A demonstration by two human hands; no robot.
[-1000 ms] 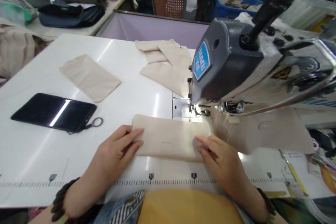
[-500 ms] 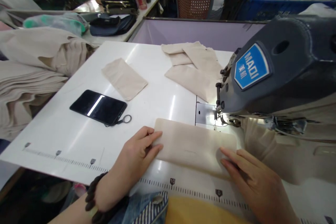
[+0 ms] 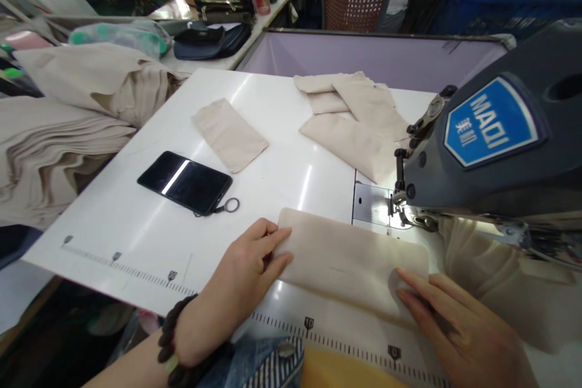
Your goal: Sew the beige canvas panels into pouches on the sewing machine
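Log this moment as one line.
left hand: on left end of beige fabric piece | right hand: on its right end | lay: flat on table, before sewing machine

View swung left; cloth stack (image 3: pixel 54 145) now in sight; sewing machine (image 3: pixel 495 151) looms larger at right; right hand (image 3: pixel 459 327) cut by bottom edge.

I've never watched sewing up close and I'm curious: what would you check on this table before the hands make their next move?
1. Left hand on the cloth's left end: ok.
2. Right hand flat on its right end: ok.
3. Cloth lying flat and smooth: ok.
4. Fingers away from the needle: ok, both hands sit on the near side.
5. Cloth under the needle: not ok, its far edge stops just short.
6. Phone apart from the cloth: ok.
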